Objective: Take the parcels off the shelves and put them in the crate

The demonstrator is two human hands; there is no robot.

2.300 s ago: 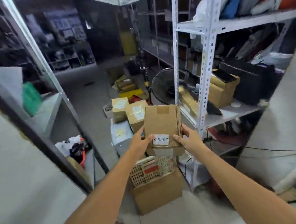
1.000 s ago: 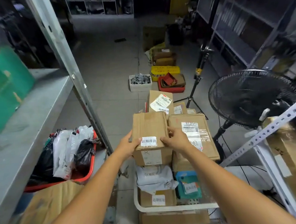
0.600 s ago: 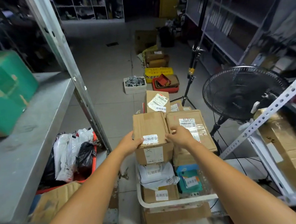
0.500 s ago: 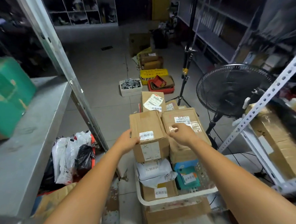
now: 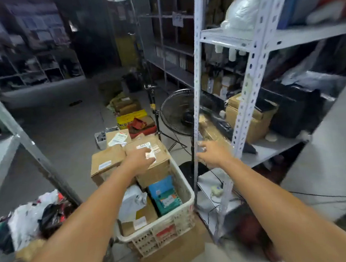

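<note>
The white plastic crate (image 5: 175,224) stands on a cardboard box on the floor, piled with parcels. The brown box with a small white label (image 5: 105,162) lies on top at the left, beside a larger brown box (image 5: 156,166). Lower in the crate lie a white bag (image 5: 132,199), a teal parcel (image 5: 164,195) and a small brown box (image 5: 140,217). My left hand (image 5: 139,158) hovers over the larger box, fingers relaxed, holding nothing. My right hand (image 5: 211,152) is stretched out with spread fingers by the right shelf, close to a tape-wrapped parcel (image 5: 209,128). A cardboard box (image 5: 253,119) sits further in.
The white shelf uprights (image 5: 245,97) stand right of the crate. A black floor fan (image 5: 177,112) and a tripod stand behind it. More boxes lie on the floor beyond. A grey shelf post (image 5: 19,137) and a red basket of bags (image 5: 37,218) are on the left.
The labelled brown box went down onto the pile in the crate and both hands let go. My right hand swung right toward the shelf. The view turned right.
</note>
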